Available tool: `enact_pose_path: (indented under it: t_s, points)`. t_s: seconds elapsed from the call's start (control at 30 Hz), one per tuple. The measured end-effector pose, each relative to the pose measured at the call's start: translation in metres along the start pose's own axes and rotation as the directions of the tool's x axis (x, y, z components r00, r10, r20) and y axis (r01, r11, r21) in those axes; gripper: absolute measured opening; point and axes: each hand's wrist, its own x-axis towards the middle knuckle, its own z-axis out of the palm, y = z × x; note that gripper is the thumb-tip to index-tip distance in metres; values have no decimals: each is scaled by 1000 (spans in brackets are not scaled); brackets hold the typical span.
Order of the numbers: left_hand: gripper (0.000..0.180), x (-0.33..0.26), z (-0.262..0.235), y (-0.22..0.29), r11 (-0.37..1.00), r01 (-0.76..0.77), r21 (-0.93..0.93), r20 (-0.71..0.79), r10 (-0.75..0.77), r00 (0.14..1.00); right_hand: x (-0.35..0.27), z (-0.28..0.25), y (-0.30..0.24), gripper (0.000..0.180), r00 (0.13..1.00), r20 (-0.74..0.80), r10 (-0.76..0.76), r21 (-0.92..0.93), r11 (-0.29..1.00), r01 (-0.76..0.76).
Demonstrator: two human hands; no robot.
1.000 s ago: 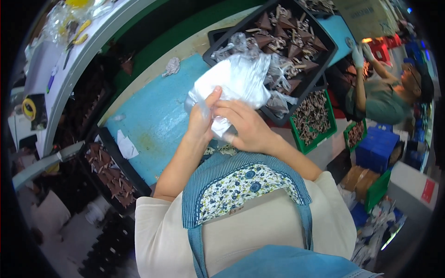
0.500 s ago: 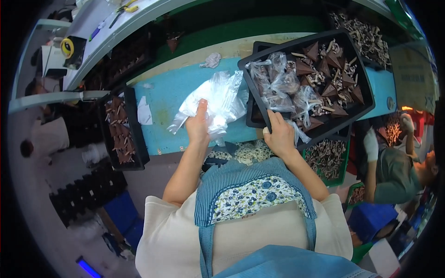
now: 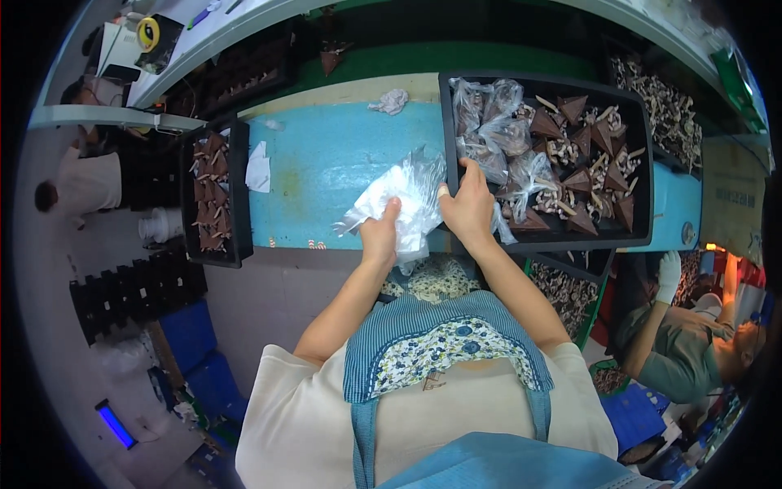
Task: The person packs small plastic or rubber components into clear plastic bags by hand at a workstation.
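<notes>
My left hand (image 3: pixel 380 235) is closed on a crumpled bunch of thin clear plastic bags (image 3: pixel 405 194), held above the blue tabletop (image 3: pixel 318 155). My right hand (image 3: pixel 470 208) is clasped over the left wall of a black tray (image 3: pixel 562 239), thumb outside and fingers inside. In this tray lie several brown pyramid-shaped pieces (image 3: pixel 580 180) among small pale-and-brown striped sticks. Knotted clear bags (image 3: pixel 498 118) with brown contents are heaped at the tray's left end, close to my right fingers.
A narrower black tray (image 3: pixel 238 196) of brown pieces stands at the table's left end. White paper (image 3: pixel 258 168) and a crumpled plastic wad (image 3: pixel 389 101) lie on the tabletop. A shelf (image 3: pixel 277 33) runs along the far side. At the right, a co-worker (image 3: pixel 680 342) wears a white glove.
The black tray, slanted before, now sits square to the table. My left hand and the plastic bags have moved right and nearer to me. My right hand has shifted slightly left.
</notes>
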Motion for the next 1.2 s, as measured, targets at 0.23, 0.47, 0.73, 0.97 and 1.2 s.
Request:
enact_pose_path:
  t_s: [0.23, 0.47, 0.73, 0.97, 1.2]
  points:
    - [34, 23, -1, -7, 998, 46, 45, 15, -46, 999, -5, -55, 13, 53, 994, 2, -106, 292, 951, 101]
    - [28, 47, 55, 4, 988, -15, 155, 277, -29, 961, -55, -173, 68, 64, 990, -9, -143, -277, 951, 135]
    - [27, 81, 82, 9, 959, -183, 218, 533, 41, 845, -64, -150, 93, 46, 945, -78, -318, -556, 801, 224]
    - [26, 133, 138, 67, 842, -272, 465, 648, -115, 753, -77, -91, 56, 43, 923, -319, -214, -451, 891, 51]
    - [34, 187, 193, 95, 523, -612, 593, 703, 33, 710, -35, -71, 34, 40, 870, -429, -242, -419, 907, 46]
